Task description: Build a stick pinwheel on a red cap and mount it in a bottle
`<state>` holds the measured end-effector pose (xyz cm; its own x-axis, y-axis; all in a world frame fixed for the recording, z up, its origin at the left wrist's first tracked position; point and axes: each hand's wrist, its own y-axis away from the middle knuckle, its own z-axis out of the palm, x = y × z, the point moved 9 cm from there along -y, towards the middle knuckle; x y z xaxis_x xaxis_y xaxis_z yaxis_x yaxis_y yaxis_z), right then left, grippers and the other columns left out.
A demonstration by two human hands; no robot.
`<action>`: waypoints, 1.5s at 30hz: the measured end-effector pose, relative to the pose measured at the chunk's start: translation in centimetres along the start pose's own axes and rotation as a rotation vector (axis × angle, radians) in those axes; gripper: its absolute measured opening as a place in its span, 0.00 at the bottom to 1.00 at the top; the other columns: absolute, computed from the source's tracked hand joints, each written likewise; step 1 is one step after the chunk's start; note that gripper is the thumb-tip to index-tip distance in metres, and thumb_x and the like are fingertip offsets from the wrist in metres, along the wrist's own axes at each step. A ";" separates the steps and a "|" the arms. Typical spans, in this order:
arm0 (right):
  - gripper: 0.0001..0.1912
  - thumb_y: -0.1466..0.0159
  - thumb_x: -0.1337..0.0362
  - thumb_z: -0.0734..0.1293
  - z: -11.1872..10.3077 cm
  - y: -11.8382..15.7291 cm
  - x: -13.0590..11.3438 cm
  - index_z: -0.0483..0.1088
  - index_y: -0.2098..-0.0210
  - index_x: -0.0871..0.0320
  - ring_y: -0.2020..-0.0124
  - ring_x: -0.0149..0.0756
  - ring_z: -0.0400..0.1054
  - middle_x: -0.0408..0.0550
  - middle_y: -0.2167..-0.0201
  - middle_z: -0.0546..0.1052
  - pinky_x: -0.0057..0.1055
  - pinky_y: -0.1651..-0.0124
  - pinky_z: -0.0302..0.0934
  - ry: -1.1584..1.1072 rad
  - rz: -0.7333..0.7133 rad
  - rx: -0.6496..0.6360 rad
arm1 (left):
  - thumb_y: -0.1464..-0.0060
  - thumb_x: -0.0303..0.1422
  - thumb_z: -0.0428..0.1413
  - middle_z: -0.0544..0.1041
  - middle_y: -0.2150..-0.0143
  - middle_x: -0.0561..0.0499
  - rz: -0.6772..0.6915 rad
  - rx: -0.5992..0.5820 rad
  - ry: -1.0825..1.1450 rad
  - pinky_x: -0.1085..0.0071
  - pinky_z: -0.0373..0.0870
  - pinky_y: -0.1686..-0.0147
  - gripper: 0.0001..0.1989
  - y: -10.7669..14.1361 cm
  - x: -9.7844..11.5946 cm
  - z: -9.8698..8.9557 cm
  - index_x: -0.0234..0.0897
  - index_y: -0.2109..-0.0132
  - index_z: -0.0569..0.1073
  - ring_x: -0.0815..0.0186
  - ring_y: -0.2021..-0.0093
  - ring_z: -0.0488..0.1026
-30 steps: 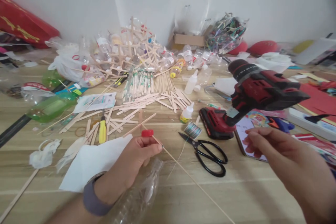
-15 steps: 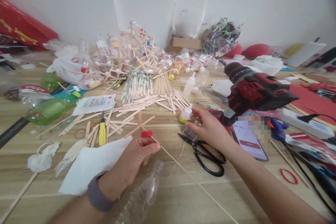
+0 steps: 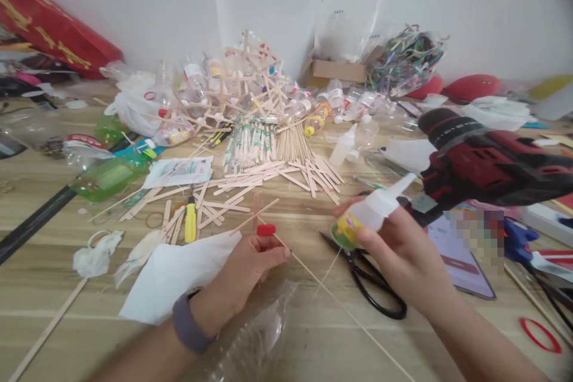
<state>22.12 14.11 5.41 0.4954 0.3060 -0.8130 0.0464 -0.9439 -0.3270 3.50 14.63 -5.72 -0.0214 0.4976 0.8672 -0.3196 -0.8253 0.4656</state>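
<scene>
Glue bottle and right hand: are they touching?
Touching. The head view shows the right hand closed around the glue bottle, its thumb lying against the bottle's side.

Both hands [image 3: 265,256] [image 3: 388,245] closed in grips — left wrist (banded) low, right raised.

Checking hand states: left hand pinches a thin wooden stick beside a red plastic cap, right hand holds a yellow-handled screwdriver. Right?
No: head view shows the right hand holding a white plastic squeeze bottle. Left hand, stick and cap stand as stated.
</scene>
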 end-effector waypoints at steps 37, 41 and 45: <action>0.18 0.43 0.51 0.73 4.8 5.4 5.8 0.71 0.55 0.47 0.77 0.27 0.73 0.50 0.58 0.82 0.24 0.71 0.66 -1.284 0.457 -0.018 | 0.56 0.43 0.57 0.62 0.78 0.57 0.032 -0.073 -0.299 0.72 0.49 0.74 0.15 -0.4 -1.2 1.2 0.34 0.71 0.71 0.71 0.76 0.54; 0.20 0.45 0.54 0.75 4.1 5.5 5.9 0.71 0.55 0.49 0.76 0.25 0.72 0.47 0.58 0.82 0.24 0.68 0.66 -1.170 0.478 0.055 | 0.55 0.41 0.56 0.62 0.79 0.57 0.021 -0.094 -0.282 0.72 0.49 0.74 0.13 -0.4 -1.2 1.3 0.34 0.72 0.70 0.71 0.76 0.54; 0.21 0.47 0.53 0.76 3.3 5.6 5.6 0.73 0.56 0.49 0.76 0.26 0.70 0.44 0.60 0.81 0.25 0.68 0.65 -0.987 0.474 0.121 | 0.54 0.40 0.56 0.62 0.79 0.58 0.035 -0.102 -0.258 0.73 0.49 0.75 0.12 -0.3 -1.0 1.3 0.34 0.72 0.70 0.72 0.76 0.55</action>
<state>22.28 10.96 -2.60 -0.4728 -0.0685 -0.8785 -0.0773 -0.9899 0.1188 4.87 14.03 -6.51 0.2034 0.3737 0.9050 -0.4165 -0.8035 0.4254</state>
